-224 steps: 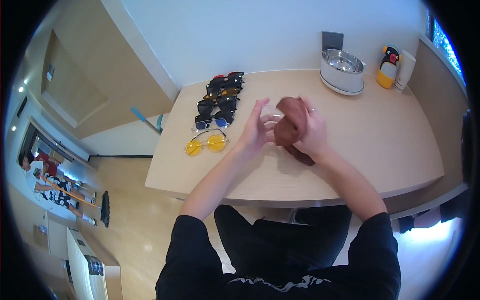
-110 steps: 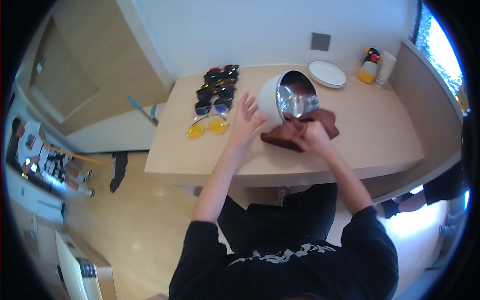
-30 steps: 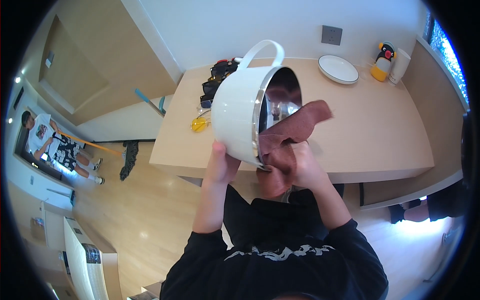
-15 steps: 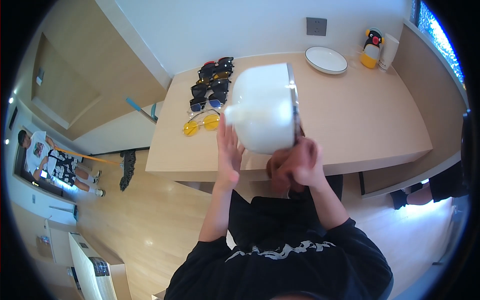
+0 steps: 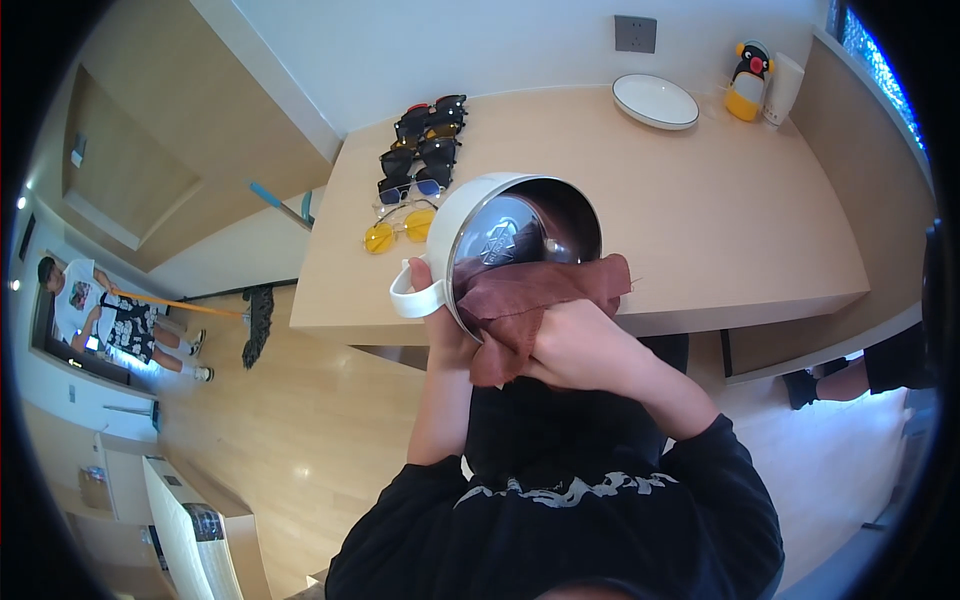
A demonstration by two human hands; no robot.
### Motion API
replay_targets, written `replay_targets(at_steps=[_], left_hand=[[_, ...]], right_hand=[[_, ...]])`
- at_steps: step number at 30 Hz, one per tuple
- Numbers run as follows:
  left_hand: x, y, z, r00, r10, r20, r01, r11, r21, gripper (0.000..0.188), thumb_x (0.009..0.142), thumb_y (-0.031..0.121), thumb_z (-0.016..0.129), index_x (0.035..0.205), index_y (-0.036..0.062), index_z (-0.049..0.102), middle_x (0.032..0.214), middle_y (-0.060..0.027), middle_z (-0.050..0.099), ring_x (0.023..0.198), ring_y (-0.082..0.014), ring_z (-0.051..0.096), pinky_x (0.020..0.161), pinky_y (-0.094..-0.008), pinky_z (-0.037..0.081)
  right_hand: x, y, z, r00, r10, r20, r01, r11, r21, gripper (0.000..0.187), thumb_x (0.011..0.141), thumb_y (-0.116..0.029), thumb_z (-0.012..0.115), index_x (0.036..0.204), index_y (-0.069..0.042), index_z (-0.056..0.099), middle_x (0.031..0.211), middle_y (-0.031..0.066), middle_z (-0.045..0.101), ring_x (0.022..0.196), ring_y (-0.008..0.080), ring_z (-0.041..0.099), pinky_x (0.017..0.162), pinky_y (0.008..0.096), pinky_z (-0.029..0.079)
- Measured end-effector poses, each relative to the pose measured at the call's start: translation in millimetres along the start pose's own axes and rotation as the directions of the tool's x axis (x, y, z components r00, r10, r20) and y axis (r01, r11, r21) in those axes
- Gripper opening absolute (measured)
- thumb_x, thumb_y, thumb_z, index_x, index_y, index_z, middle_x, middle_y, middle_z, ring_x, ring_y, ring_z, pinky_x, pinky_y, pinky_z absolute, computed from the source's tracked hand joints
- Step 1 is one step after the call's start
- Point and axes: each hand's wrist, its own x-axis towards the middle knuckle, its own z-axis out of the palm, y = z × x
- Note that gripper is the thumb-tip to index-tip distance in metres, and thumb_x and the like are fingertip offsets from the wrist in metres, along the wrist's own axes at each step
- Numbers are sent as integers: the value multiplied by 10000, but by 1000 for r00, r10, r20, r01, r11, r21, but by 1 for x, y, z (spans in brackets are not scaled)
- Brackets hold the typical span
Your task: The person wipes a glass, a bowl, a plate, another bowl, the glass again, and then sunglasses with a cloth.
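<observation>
A white pot (image 5: 449, 218) with a shiny steel inside is tilted so that its mouth faces me. My left hand (image 5: 448, 335) grips it from below, the thumb beside the white loop handle; most of its fingers are hidden behind the pot. Bunched in my right hand (image 5: 580, 346) is a reddish-brown cloth (image 5: 540, 287), which reaches into the pot's mouth and hangs over its lower rim. My right fingers are mostly covered by the cloth.
On the wooden desk (image 5: 730, 230), several sunglasses (image 5: 420, 155) lie in a column at the left. A white plate (image 5: 655, 102), a penguin figure (image 5: 748, 82) and a white cup (image 5: 783, 90) stand at the back right. A person (image 5: 105, 310) holds a mop (image 5: 258, 325) farther left.
The pot has turned from side-on to mouth toward me and come lower. My left hand, earlier spread against its side, now grips it. My right hand has brought the cloth into the mouth.
</observation>
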Motion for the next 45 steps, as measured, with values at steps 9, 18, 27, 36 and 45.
replay_targets(at_steps=[9, 18, 27, 36, 45], left_hand=[[19, -21, -29, 999, -25, 35, 29, 993, -110, 528, 904, 449, 453, 1241, 43, 477, 1161, -94, 567, 1091, -198, 531, 956, -329, 411], [22, -4, -23, 995, 72, 75, -68, 996, -52, 637, 897, 542, 356, 1249, 20, 452, 1193, -157, 524, 1071, -279, 515, 933, -385, 417], [28, -15, -4, 999, 37, -1, -37, 999, 17, 538, 904, 475, 406, 1175, 23, 513, 1103, -124, 596, 993, -244, 589, 873, -362, 476], [40, -33, 3, 940, 338, 52, -314, 792, 523, 562, 891, 423, 436, 1194, -43, 518, 1060, -135, 592, 948, -205, 557, 826, -310, 428], [22, -26, 25, 774, 583, 247, -630, 675, 383, 808, 763, 547, 537, 1238, -101, 448, 1085, -186, 587, 988, -251, 575, 824, -321, 467]], right_hand=[[12, 17, -8, 950, 311, 4, -309, 942, 126, 642, 748, -464, 579, 1166, 7, 455, 782, 234, 598, 704, 375, 591, 625, 445, 472], [2, 5, 1, 977, 209, 42, -213, 968, 130, 357, 899, -326, 445, 884, -6, 604, 719, 190, 616, 694, 339, 617, 639, 432, 483], [9, 31, 13, 876, 404, -264, -463, 858, -223, 410, 883, -336, 495, 626, -47, 633, 540, 137, 564, 500, 289, 574, 474, 389, 436], [-9, 12, -4, 958, 282, 53, -233, 655, 719, 394, 880, -328, 493, 1048, 27, 525, 880, 187, 605, 830, 302, 602, 750, 367, 460], [4, 14, -42, 855, 490, -171, 505, -710, 492, 721, 872, -476, 421, 1376, 9, 248, 1376, 173, 358, 1233, 328, 385, 1021, 489, 289]])
